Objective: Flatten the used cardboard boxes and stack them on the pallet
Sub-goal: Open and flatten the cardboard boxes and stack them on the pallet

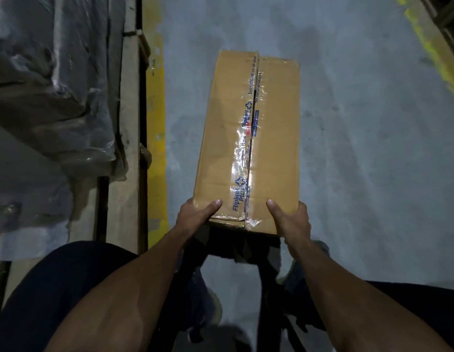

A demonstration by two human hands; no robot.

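Note:
A long brown cardboard box [269,138] stands closed on the grey floor, its top seam sealed with clear printed tape [247,138]. My left hand [195,215] grips the near left corner, thumb lying on the top face. My right hand [291,221] grips the near right corner the same way, thumb on top. The fingers of both hands are hidden down the box's sides. A wooden pallet [129,138] lies to the left of the box.
Plastic-wrapped sheets [55,85] cover the pallet. A yellow floor line [156,138] runs between pallet and box. Another yellow line [434,57] crosses the far right. My dark trouser legs and shoes fill the bottom. Bare concrete floor [373,161] spreads right of the box.

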